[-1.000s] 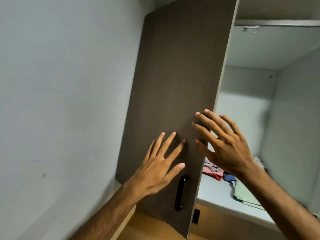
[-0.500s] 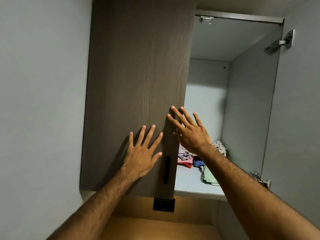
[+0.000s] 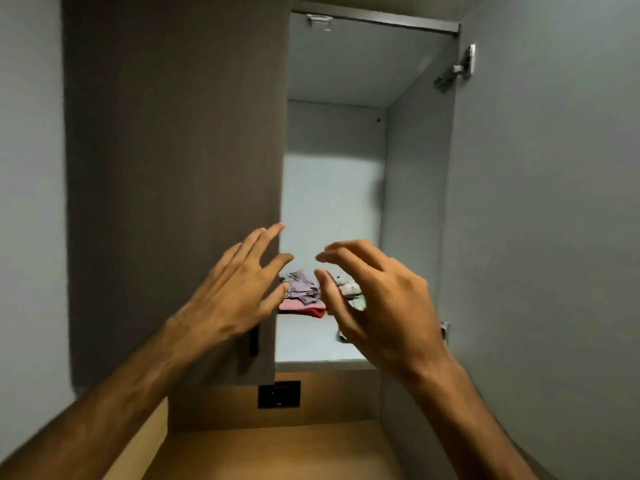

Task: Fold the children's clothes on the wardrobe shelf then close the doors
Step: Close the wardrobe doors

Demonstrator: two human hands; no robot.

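The dark wood left wardrobe door (image 3: pixel 173 188) stands shut, its black handle (image 3: pixel 254 341) partly hidden by my left hand (image 3: pixel 235 289), which is spread open in front of the door's right edge. My right hand (image 3: pixel 377 306) hovers open with curled fingers in front of the open compartment, holding nothing. A small pile of children's clothes (image 3: pixel 303 294), lilac patterned over pink and red, lies on the pale shelf (image 3: pixel 311 344); more pale patterned cloth shows behind my right hand. The grey right door (image 3: pixel 547 220) stands open.
A black socket plate (image 3: pixel 278 394) sits on the wood panel below the shelf. A wooden surface (image 3: pixel 277 448) runs underneath. A metal hinge (image 3: pixel 457 69) is fixed at the right door's top. A pale wall (image 3: pixel 31 202) lies left of the wardrobe.
The left door has swung fully shut. Both hands have come off its face and moved right, towards the open compartment; my right hand's fingers have curled.
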